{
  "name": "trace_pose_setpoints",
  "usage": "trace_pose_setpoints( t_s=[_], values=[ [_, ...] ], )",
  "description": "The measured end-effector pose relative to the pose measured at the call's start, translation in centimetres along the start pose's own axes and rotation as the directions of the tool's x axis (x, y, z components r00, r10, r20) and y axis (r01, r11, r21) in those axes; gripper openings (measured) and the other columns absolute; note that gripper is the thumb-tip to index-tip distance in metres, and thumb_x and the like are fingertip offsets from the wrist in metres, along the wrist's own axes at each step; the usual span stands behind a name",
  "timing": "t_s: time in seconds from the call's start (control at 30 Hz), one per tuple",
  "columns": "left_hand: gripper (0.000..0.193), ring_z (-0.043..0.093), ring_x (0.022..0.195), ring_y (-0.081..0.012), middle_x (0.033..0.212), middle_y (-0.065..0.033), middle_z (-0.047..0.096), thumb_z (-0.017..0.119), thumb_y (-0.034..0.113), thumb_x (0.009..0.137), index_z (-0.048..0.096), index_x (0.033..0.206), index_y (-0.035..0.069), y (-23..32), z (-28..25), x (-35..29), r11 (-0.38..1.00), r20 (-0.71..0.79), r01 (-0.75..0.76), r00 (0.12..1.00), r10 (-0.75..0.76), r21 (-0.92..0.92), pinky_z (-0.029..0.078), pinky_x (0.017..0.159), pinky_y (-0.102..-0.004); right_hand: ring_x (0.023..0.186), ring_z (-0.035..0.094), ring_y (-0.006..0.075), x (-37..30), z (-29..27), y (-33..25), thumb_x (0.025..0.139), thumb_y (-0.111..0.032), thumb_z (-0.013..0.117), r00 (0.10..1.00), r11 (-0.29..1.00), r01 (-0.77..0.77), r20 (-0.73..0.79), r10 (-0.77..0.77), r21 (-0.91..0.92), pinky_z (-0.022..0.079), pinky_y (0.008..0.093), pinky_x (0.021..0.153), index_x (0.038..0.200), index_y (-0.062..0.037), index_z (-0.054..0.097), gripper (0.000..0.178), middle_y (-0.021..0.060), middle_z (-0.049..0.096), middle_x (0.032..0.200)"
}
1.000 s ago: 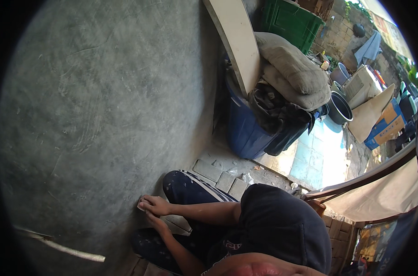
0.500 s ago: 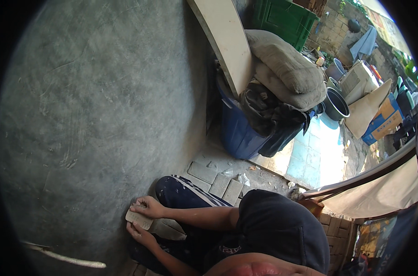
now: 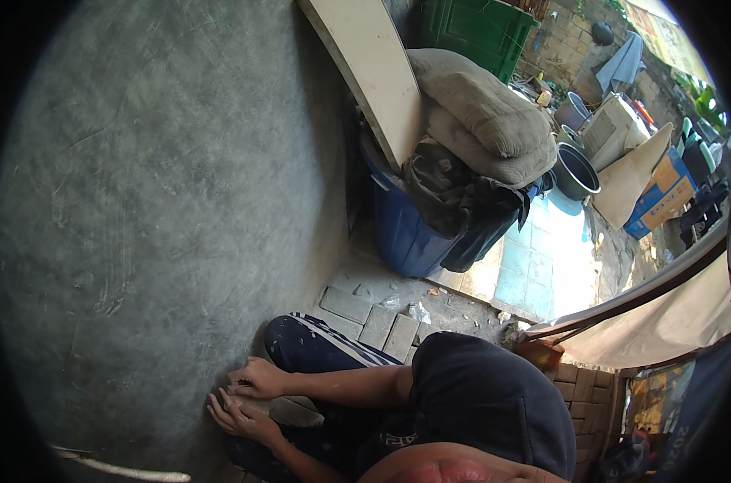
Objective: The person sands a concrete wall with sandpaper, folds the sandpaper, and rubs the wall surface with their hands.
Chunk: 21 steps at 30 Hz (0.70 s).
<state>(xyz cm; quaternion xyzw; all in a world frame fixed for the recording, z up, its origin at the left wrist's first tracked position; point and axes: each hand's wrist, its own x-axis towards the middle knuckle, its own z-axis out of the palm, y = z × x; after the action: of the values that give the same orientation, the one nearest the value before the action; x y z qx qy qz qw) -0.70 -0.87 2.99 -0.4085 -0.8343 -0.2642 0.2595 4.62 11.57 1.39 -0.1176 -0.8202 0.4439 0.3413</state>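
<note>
While sitting with knees bent in navy trousers with white side stripes (image 3: 289,342), facing a smooth grey cement wall (image 3: 164,177), bringing both bare hands together low, just beside the wall. Curling right hand (image 3: 257,378) closed on the upper edge of a flat, pale grey-tan piece (image 3: 255,402). Laying left hand (image 3: 241,416) just below, fingers fanned and slightly bent, next to the same piece. Covering most of the piece between both hands; too small and shadowed to tell any hold on the left. Having grey rectangular paving bricks (image 3: 345,304) past the right knee, then a round blue plastic tub (image 3: 410,233). Seeing a long beige board (image 3: 373,80) slanting up from the tub, beside two stacked grey-brown fabric cushions (image 3: 486,113) and a crumpled black cloth (image 3: 442,185). Noting a green plastic crate (image 3: 478,32) behind, plus a round black plastic basin (image 3: 576,173) farther right.
</note>
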Motion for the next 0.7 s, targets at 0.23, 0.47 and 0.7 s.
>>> trace_pose_setpoints(
  t_s=[0.23, 0.47, 0.7],
  values=[
    [0.038, 0.051, 0.119, -0.0335, 0.123, -0.0202, 0.057, 0.041, 0.027, 0.101, 0.058, 0.114, -0.005, -2.1, 1.2, -0.8, 0.723, 0.28, 0.443, 0.896, -0.344, -0.53, 0.038, 0.102, -0.0436, 0.068, 0.056, 0.0297, -0.1, 0.6, 0.4, 0.089, -0.027, 0.059, 0.992, 0.997, 0.038, 0.117, -0.045, 0.063, 0.038, 0.0389, 0.07, 0.083, -0.011, 0.061, 0.017, 0.0075, 0.062, 0.073],
    [0.038, 0.057, 0.101, -0.0273, 0.107, -0.0186, 0.059, 0.041, 0.028, 0.1, 0.056, 0.111, -0.006, -3.4, 1.4, -1.4, 0.434, 0.463, 0.679, 0.727, -0.507, -0.592, 0.045, 0.091, -0.0391, 0.061, 0.056, 0.026, -0.1, 0.4, -0.2, 0.093, -0.028, 0.056, 0.968, 0.973, 0.221, 0.109, -0.228, 0.071, 0.037, 0.0363, 0.073, 0.097, -0.0118, 0.068, 0.02, 0.0072, 0.061, 0.065],
    [0.047, 0.056, 0.104, -0.0286, 0.113, -0.0192, 0.056, 0.042, 0.035, 0.099, 0.053, 0.117, -0.007, -2.8, 1.1, -1.3, 0.297, 0.557, 0.733, 0.666, -0.496, -0.612, 0.046, 0.091, -0.0403, 0.057, 0.056, 0.0255, 0.0, 0.6, 0.2, 0.092, -0.026, 0.058, 0.958, 0.964, 0.265, 0.104, -0.266, 0.025, 0.037, 0.0358, 0.073, 0.092, -0.0082, 0.068, 0.02, 0.0077, 0.059, 0.059]
  ],
)
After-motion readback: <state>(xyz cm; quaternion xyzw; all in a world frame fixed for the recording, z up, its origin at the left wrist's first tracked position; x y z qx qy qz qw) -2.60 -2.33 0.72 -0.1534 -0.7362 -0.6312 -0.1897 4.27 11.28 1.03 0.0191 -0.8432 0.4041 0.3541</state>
